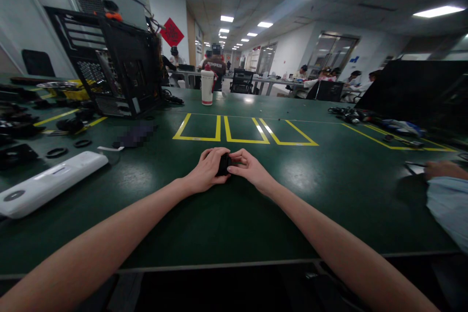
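A small black object is between my two hands at the middle of the green table. My left hand wraps round it from the left, with the fingers over its top and the thumb along its near side. From the right, my right hand pinches its edge between thumb and fingers. The fingers hide much of the object, so its exact kind cannot be made out. Both hands are low over the tabletop, just in front of the yellow tape outlines.
A white device, black rings and dark parts lie left. Behind them stands an open computer case; a white cup is at the back. At right, another person's hand holds something near cables.
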A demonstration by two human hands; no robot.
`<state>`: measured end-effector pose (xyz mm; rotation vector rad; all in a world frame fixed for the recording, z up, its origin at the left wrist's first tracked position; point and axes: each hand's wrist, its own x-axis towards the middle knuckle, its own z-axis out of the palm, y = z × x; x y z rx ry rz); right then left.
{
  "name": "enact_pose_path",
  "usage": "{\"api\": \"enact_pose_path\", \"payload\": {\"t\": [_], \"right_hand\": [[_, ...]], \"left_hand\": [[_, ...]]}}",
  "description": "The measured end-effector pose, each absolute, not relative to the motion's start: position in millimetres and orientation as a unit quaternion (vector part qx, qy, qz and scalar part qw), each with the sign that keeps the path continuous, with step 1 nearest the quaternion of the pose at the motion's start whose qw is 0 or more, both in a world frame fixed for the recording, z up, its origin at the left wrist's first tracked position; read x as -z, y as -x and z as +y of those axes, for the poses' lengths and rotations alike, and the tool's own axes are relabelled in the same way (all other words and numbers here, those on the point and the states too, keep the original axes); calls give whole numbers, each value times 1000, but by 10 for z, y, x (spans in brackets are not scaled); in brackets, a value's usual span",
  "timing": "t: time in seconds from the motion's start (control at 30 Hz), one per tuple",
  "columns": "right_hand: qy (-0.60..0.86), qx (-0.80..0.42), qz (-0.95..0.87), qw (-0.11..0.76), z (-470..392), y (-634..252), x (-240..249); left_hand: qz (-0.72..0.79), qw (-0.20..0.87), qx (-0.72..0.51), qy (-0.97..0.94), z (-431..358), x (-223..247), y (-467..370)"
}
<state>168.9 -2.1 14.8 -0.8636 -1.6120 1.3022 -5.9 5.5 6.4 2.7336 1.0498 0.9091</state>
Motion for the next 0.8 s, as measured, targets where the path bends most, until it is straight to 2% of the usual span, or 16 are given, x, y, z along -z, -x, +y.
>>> {"api": "enact_pose_path", "payload": {"t": [0.17,0.47,0.8], "right_hand": [[352,-525,-632,448,-2,-1664,-131],[359,-544,-644,400,17,-1707,-138],[365,-527,-633,435,21,-1671,-138]], "left_hand": [[343,39,-303,-888,65,-60,55],[339,44,-304,-889,56,-55,66],[340,47,-306,-888,60,-62,56]]}}
